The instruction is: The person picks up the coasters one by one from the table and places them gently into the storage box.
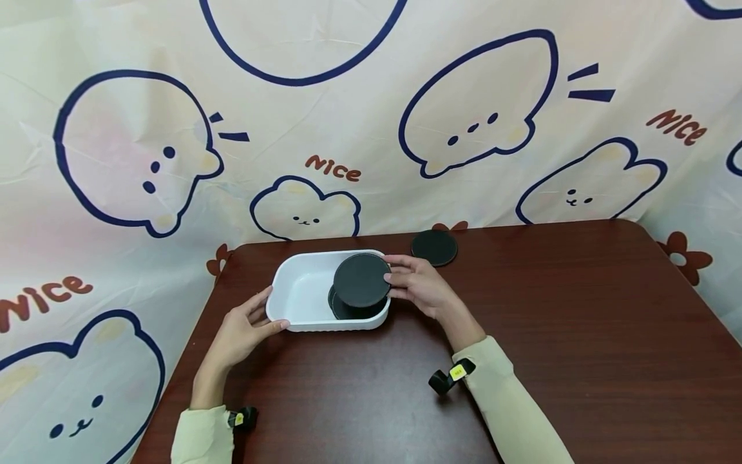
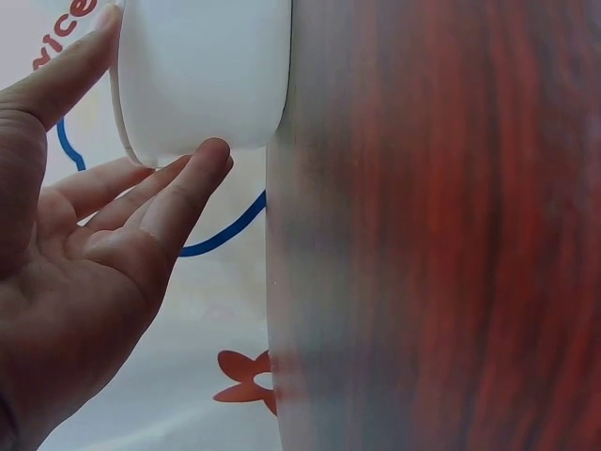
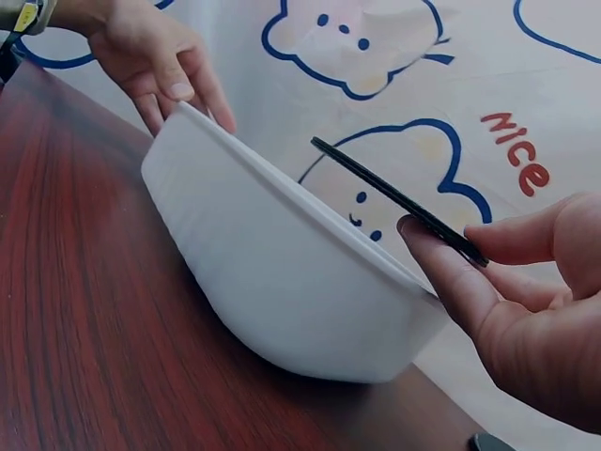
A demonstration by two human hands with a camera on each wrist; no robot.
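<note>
A white rectangular basin [image 1: 301,299] with rounded corners stands on the table. My left hand [image 1: 240,332] grips its left end, the thumb at the near rim and the fingers along the outer wall; the left wrist view shows those fingers [image 2: 192,193] against the white wall. In my right hand [image 1: 420,283] a thin round black coaster [image 1: 362,278] is pinched by its edge. It appears tilted above the basin's right end in the right wrist view, thumb on one face and fingers [image 3: 451,277] under the other. Partly hidden beneath it, another black coaster [image 1: 342,311] lies inside the basin.
One more round black coaster [image 1: 435,247] lies on the dark brown wooden table [image 1: 580,335] near its back edge, right of the basin. Behind the table hangs a pale cloth [image 1: 382,116] with blue-outlined cartoon figures.
</note>
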